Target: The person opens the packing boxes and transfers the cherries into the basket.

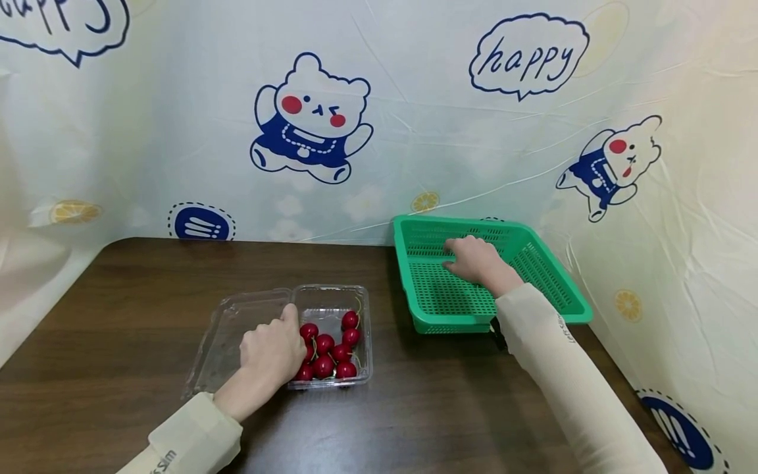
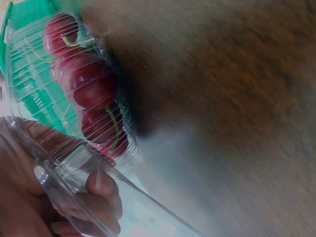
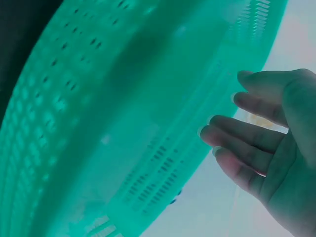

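Observation:
My left hand [image 1: 272, 352] grips a clear plastic clamshell box [image 1: 365, 329] along its left wall, with the fingers curled under the edge in the left wrist view. Several dark red cherries [image 1: 324, 343], some with green stems, lie in the box toward its near end; the hand hides part of them. The transparent lid [image 1: 219, 349] is folded back to the left on the table. Over the green plastic basket [image 1: 408, 289] hovers my right hand [image 1: 476, 260], holding nothing. Its fingers are spread and slightly bent in the right wrist view [image 3: 276, 143].
The basket stands at the back right of the dark brown wooden table [image 1: 148, 296], close to the hanging cloth. That pale cloth [image 1: 414, 131], printed with bears and lemon slices, borders the table's back and sides. Bare wood lies between box and basket.

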{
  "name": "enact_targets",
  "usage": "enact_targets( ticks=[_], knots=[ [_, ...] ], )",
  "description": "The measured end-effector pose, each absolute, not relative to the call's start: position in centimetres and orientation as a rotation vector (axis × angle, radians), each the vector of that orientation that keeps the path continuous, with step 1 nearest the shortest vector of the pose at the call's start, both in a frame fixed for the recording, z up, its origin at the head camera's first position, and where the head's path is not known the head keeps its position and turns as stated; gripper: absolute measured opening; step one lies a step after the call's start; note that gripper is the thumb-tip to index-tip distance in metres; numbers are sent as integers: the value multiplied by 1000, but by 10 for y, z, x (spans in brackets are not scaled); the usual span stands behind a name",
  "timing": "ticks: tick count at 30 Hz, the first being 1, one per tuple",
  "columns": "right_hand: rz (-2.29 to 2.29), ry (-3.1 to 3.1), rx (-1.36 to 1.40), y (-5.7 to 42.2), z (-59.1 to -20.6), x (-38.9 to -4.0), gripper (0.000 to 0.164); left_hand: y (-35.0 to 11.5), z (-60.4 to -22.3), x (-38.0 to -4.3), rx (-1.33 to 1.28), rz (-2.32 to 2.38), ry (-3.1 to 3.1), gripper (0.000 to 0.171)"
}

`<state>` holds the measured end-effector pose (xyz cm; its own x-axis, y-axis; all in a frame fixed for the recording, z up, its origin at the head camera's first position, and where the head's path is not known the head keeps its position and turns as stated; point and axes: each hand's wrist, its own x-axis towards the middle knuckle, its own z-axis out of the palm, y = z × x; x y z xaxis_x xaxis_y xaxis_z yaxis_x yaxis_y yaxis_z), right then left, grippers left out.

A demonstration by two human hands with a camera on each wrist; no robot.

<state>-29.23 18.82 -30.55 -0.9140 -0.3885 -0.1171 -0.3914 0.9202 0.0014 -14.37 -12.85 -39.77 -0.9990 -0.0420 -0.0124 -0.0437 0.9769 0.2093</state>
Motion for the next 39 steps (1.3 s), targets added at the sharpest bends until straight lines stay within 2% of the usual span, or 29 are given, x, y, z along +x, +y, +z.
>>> enact_targets(
  ticks=[16, 39],
  knots=[
    [-4, 3070, -741, 158, -281, -292, 33, -128, -398, -145, -61, 354, 3110, 20],
    [79, 3003, -1136, 87, -281, -252, 28, -130, -397, -144, -71, 349, 3106, 21]
  ],
)
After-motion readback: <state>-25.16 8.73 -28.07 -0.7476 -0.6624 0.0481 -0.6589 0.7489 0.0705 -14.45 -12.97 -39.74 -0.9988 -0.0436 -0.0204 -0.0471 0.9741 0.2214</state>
